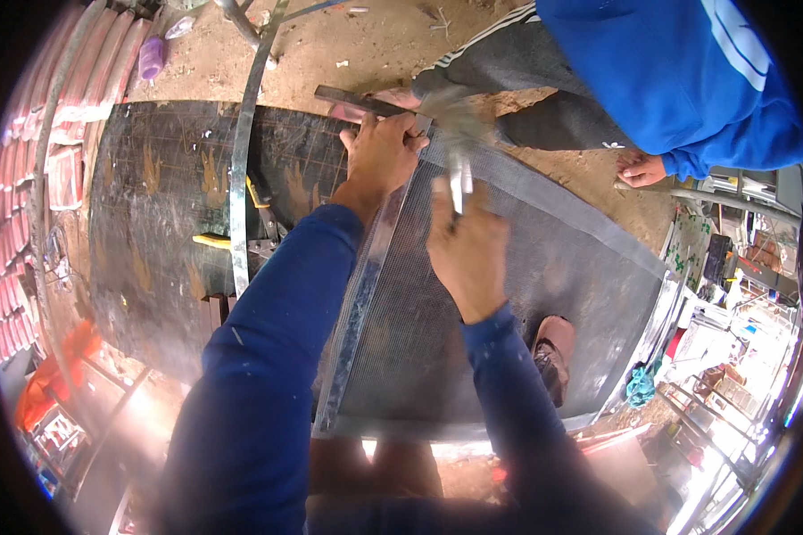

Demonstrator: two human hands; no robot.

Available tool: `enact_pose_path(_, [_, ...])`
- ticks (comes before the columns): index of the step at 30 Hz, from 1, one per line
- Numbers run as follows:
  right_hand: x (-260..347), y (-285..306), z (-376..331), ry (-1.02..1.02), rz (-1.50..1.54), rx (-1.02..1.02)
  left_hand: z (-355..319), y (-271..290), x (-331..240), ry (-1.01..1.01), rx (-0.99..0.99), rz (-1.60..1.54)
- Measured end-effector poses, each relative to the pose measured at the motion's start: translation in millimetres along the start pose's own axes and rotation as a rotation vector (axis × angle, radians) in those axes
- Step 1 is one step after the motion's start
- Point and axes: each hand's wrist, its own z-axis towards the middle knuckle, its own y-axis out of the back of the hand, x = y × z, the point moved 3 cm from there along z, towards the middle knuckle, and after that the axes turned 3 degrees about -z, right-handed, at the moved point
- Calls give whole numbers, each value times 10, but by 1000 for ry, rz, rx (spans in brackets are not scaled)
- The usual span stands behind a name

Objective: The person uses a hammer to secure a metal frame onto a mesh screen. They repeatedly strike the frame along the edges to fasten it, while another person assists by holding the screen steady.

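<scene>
Right hand (468,254): closed round the handle of a hammer-like tool (459,183); its far end is blurred, so we cannot name it surely.
Left hand (379,160): fingers curled, partly open, at the upper end of the metal strip (359,299); we cannot tell whether it pinches anything.
Mesh panel (410,357): spread beneath the forearms, the metal strip along its left side, a grey band (553,192) along its upper right edge.
Stroke: we judge short, square taps best — a glancing one could bend the strip or tear the mesh.
Finger clearance: left fingertips look near the working spot; we would press lower down the strip.
Mesh tension: we should smooth the mesh toward the corner before fixing it.
Swing room: a co-worker (651,71) is just beyond that corner — we keep the arc narrow.
</scene>
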Motion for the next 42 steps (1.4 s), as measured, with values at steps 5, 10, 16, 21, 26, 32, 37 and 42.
enact_pose_path(5, [117, 191, 81, -87, 108, 97, -60, 65, 23, 62, 30, 47])
enact_pose_path(10, [159, 120, 19, -34, 70, 42, -60, 94, -13, -2, -19, 27])
enact_pose_path(16, [22, 115, 52, -43, 31, 48, -74, 4, -11, 16, -20, 53])
enact_pose_path(21, [249, 188, -35, -56, 156, 48, -86, 120, 44, 21, -7, 27])
enact_pose_path(26, [-68, -81, 36, -67, 67, 71, -7, 25, 24, 22, -26, 23])
enact_pose_path(32, [-106, -145, -65, -67, 64, 75, -68, 43, -33, 24, 2, 16])
enact_pose_path(37, [126, 67, -84, -113, 171, 58, -105, 48, 150, -39, -79, 3])
enact_pose_path(42, [-78, -135, -57, -142, 55, 115, -29, -53, 59, 18, -30, -2])
